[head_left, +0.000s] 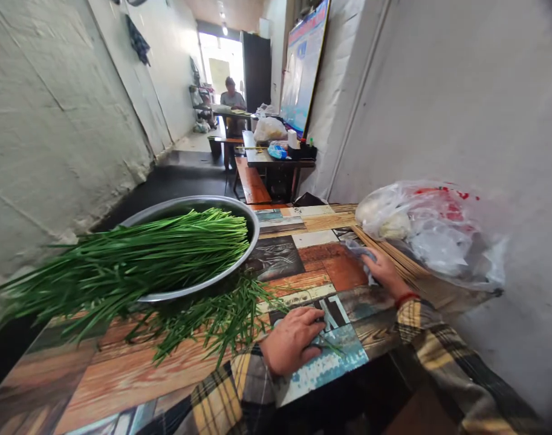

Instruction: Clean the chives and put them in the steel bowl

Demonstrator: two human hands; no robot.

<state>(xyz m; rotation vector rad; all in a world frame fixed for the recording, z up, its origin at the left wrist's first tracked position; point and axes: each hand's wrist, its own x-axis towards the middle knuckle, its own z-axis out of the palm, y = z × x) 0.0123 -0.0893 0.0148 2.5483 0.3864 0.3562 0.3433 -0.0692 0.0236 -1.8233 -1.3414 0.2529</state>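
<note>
My left hand (294,338) rests palm down on the patterned tabletop (343,266), thumb apart from its fingers. A few green scraps (334,348) lie by its fingertips; whatever is under the palm is hidden. My right hand (384,275) is closed on a thin, crumpled grey-blue cloth (361,251) that touches the table. Left of my hands, a large metal basin (254,232) holds a heap of long garlic chives (180,244), whose ends hang over its rim. Loose chive pieces (216,317) are scattered between the basin and my left hand.
A clear plastic bag (448,241) with pale contents stands at the right by the wall, beside a bundle of thin sticks (396,257). Farther back are another table (280,162) with bags, an orange bench (254,181) and a seated person (231,96).
</note>
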